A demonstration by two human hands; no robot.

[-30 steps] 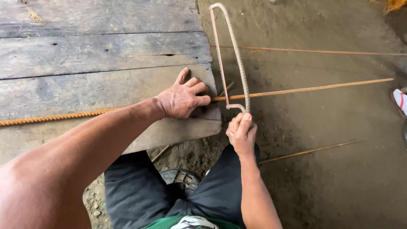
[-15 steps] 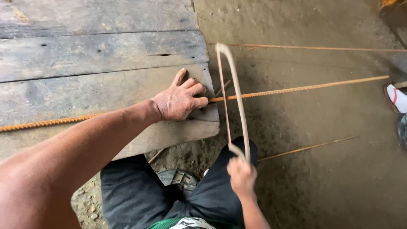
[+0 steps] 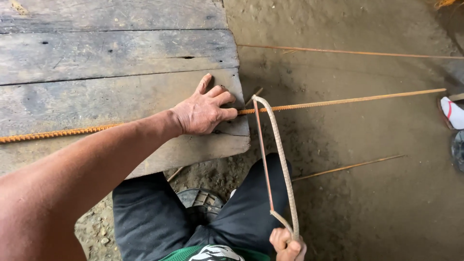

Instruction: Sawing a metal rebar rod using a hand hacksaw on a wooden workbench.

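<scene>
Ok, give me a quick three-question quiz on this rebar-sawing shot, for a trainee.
1. True or false: the left hand presses the ribbed steel bar onto the wooden planks.
2. Which hand grips the hacksaw? A: the left hand. B: the right hand.
3. Fill in: the bar's free end sticks out over the dirt ____.

Key: 1 true. 2 B. 3 floor.

Bare dirt floor (image 3: 367, 203) lies open right of the hacksaw (image 3: 275, 159); two loose rods (image 3: 348, 167) and a shoe (image 3: 452, 112) interrupt it, planks (image 3: 111, 53) wall off the left.
</scene>
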